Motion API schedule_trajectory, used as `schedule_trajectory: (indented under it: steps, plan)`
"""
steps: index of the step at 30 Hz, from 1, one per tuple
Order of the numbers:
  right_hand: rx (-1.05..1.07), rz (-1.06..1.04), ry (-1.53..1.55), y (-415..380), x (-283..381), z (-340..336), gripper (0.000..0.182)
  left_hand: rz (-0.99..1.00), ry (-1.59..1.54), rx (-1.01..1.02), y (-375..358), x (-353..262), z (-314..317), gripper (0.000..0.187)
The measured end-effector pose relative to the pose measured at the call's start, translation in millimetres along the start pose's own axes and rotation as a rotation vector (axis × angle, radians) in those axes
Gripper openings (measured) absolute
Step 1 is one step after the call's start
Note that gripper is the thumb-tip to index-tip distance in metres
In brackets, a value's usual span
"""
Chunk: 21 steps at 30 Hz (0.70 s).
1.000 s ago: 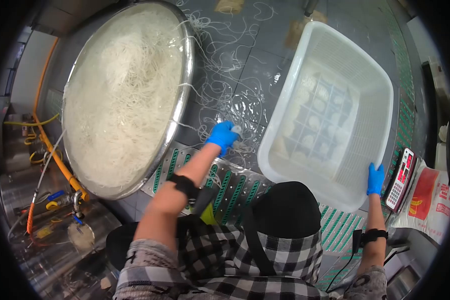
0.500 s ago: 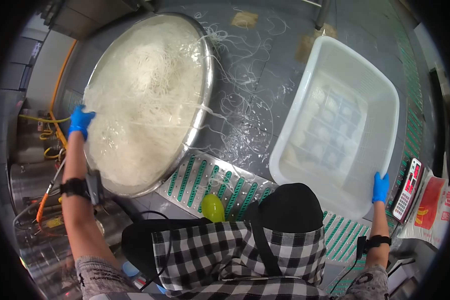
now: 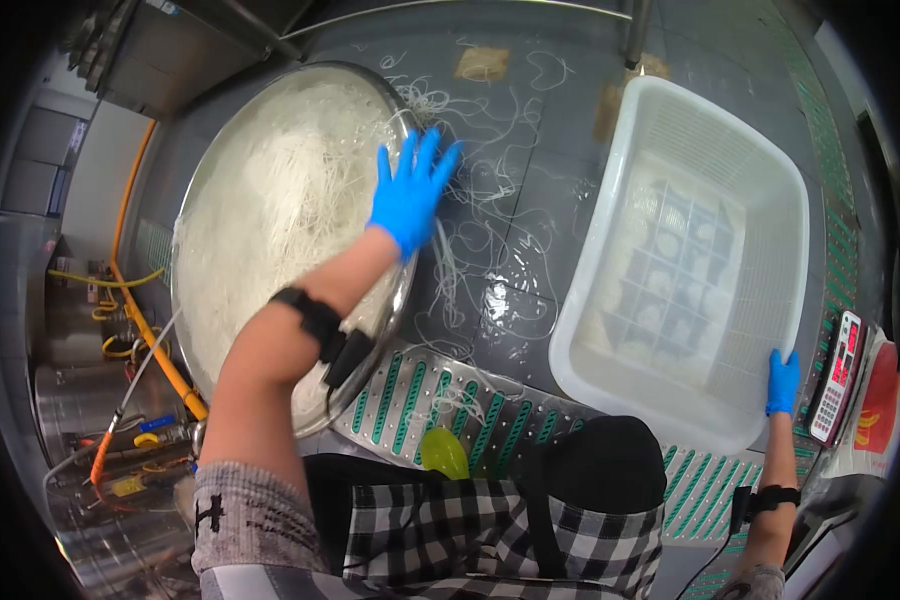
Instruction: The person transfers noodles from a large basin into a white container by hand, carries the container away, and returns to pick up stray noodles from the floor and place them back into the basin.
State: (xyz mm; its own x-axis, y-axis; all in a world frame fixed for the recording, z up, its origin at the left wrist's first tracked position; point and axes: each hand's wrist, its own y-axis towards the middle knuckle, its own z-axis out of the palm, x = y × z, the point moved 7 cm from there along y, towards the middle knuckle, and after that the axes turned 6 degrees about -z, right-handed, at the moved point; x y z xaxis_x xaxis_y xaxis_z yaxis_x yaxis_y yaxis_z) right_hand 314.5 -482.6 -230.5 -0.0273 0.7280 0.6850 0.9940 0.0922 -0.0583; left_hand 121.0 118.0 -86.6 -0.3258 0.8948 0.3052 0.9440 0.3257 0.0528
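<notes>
My left hand [image 3: 410,205], in a blue glove, is open with fingers spread over the right rim of a large round metal basin [image 3: 407,285]. Cloudy water fills the basin, and white noodles [image 3: 295,190] are heaped in its middle. Loose noodle strands trail over the rim onto the wet floor by my fingertips. My right hand [image 3: 783,385], also blue-gloved, grips the near right rim of a big white plastic basket [image 3: 588,250]. A grid pattern shows at the bottom of this basket.
Steel drain grating [image 3: 400,400] with green slots runs between basin and knees. A yellow-green rounded object [image 3: 444,453] lies on it. At right stand a digital scale [image 3: 837,380] and a printed bag [image 3: 875,400]. An orange pipe [image 3: 175,375] and steel vessels line the left.
My left hand has swept right, from the basin's left edge across to its right rim, with its fingers now spread. My right hand keeps its place on the basket. The view has shifted slightly.
</notes>
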Motion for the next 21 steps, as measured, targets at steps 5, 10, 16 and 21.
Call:
schedule_trajectory:
  steps: [5,10,16,21]
  plan:
    - [-0.005,0.012,0.025,-1,5,0,0.035,-0.083,0.151,0.078,92,41,32,0.072]
    - [-0.036,0.033,-0.101,-6,18,-4,0.035,0.127,0.221,0.685,95,22,86,0.039]
    - [-0.054,-0.017,-0.098,0,3,-2,0.035,-0.355,-1.228,0.379,79,61,22,0.022]
    - [-0.032,-0.025,-0.017,-3,10,1,0.033,-0.552,-1.204,0.127,5,176,-82,0.024]
